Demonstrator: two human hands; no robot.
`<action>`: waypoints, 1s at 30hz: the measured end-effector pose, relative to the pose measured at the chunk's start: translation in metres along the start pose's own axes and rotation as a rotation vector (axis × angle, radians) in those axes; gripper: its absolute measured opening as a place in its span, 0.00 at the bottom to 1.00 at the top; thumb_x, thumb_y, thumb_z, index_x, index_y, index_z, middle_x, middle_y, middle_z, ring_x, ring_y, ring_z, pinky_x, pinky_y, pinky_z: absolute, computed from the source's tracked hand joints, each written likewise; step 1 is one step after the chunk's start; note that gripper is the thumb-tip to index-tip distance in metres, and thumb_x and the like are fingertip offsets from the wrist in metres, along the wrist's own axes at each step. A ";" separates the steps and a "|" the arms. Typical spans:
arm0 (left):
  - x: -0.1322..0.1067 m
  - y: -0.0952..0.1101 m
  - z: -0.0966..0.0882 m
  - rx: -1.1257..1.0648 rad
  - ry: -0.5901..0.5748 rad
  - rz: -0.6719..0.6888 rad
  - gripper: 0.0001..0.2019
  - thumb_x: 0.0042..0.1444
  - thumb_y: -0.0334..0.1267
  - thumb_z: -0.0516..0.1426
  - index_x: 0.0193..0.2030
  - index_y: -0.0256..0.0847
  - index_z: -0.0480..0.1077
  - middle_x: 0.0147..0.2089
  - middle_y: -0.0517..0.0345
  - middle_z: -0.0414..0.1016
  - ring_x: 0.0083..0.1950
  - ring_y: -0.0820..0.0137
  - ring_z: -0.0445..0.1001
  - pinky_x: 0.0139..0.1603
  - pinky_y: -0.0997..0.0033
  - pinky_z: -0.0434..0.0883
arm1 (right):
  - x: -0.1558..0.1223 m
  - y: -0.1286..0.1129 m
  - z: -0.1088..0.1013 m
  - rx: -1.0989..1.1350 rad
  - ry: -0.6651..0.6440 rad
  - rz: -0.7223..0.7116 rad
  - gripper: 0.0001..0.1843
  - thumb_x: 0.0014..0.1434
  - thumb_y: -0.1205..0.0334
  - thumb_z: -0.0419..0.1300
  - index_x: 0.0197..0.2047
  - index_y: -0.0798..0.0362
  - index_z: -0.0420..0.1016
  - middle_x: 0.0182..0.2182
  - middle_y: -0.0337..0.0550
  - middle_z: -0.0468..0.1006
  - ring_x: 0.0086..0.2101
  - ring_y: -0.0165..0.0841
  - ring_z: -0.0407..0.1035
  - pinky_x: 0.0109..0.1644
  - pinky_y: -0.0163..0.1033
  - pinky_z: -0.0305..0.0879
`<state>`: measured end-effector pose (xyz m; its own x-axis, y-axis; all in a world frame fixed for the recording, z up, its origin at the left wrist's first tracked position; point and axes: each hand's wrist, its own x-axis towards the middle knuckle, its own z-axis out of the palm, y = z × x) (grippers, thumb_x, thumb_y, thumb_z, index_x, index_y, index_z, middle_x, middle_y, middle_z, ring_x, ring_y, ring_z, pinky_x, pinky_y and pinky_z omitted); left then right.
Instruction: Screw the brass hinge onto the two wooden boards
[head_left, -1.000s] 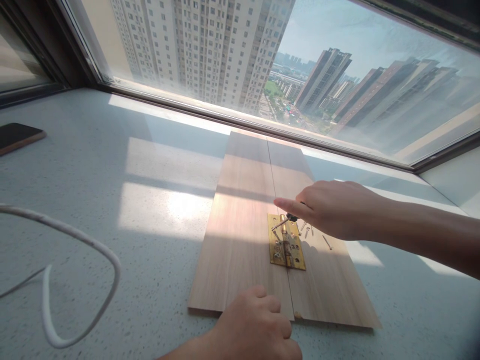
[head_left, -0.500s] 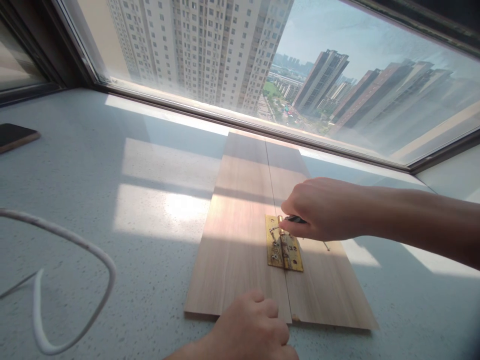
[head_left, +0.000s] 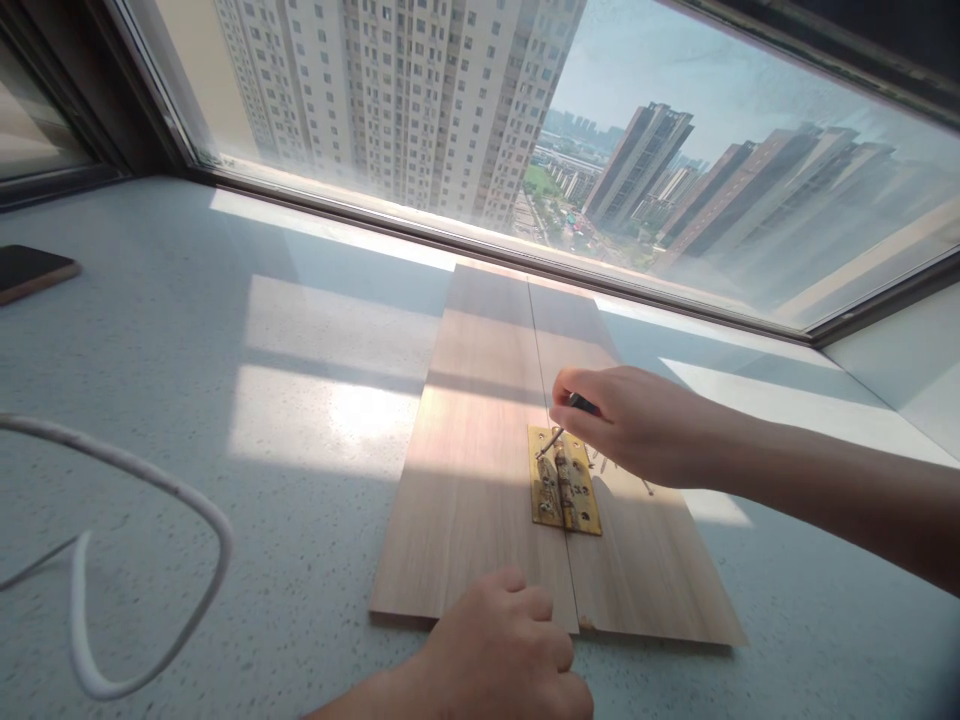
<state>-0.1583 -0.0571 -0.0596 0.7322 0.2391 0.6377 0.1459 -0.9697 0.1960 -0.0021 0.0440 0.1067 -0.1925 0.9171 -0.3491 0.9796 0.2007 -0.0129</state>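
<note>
A small black-handled screwdriver [head_left: 564, 421] is gripped by the right hand [head_left: 634, 425], its tip at the 12 o'clock corner of the flat brass hinge [head_left: 563, 491]. The hinge lies across the seam of two light wooden boards [head_left: 480, 470]. Loose screws [head_left: 609, 464] remain at its 2 o'clock. The left hand [head_left: 502, 655], fingers curled, presses the boards' 6 o'clock edge.

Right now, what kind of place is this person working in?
Probably a high-floor apartment, at a wide stone window ledge. The window looks down on tall residential towers, and a phone and white cable lie near the wooden boards.
</note>
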 end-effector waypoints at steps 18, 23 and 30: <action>-0.003 -0.001 0.004 -0.008 0.085 -0.003 0.26 0.51 0.50 0.66 0.20 0.40 0.54 0.18 0.67 0.60 0.21 0.72 0.58 0.24 0.69 0.44 | 0.028 0.000 0.070 1.837 0.184 -0.384 0.03 0.44 0.67 0.54 0.21 0.51 0.66 0.11 0.27 0.50 0.14 0.22 0.38 0.20 0.33 0.41; -0.004 -0.002 0.008 -0.002 0.063 0.003 0.26 0.55 0.53 0.64 0.20 0.41 0.55 0.17 0.66 0.59 0.22 0.72 0.58 0.24 0.69 0.45 | 0.019 -0.016 0.089 1.718 0.683 -0.173 0.08 0.59 0.56 0.60 0.35 0.52 0.75 0.24 0.37 0.72 0.27 0.30 0.66 0.36 0.41 0.65; -0.004 0.000 0.005 -0.018 0.040 -0.014 0.24 0.54 0.51 0.64 0.20 0.40 0.58 0.18 0.65 0.60 0.23 0.72 0.58 0.24 0.68 0.45 | 0.012 -0.043 0.101 1.690 1.112 0.001 0.17 0.60 0.59 0.56 0.21 0.50 0.60 0.17 0.31 0.56 0.20 0.27 0.51 0.25 0.36 0.48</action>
<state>-0.1580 -0.0582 -0.0656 0.7027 0.2550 0.6642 0.1436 -0.9652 0.2186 -0.0409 0.0112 0.0086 0.5090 0.8216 0.2568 -0.0858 0.3452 -0.9346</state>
